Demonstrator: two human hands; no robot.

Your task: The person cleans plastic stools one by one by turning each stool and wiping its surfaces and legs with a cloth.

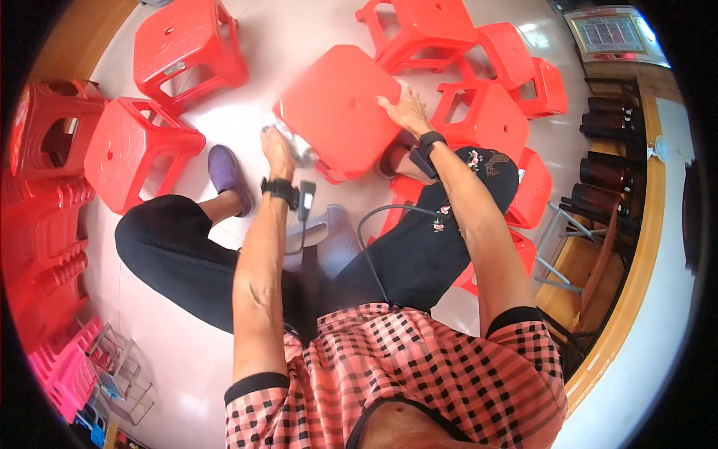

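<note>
A red plastic stool (340, 112) is tilted in front of my knees, its square seat turned up toward me. My right hand (406, 114) grips its right edge, with the thumb lying on the seat. At the stool's lower left side, my left hand (277, 152) is closed around a whitish-grey cloth (301, 150). The cloth is blurred and partly hidden by the hand and the stool. Both wrists wear black straps, the left one with a small cabled device (307, 196).
More red stools stand around: one at the upper left (179, 45), another beside my left foot (134, 150), several at the right (486, 116). Stacked red stools (52, 254) line the left side. I sit on a greyish low seat (336, 236). Dark chairs (609, 172) stand far right.
</note>
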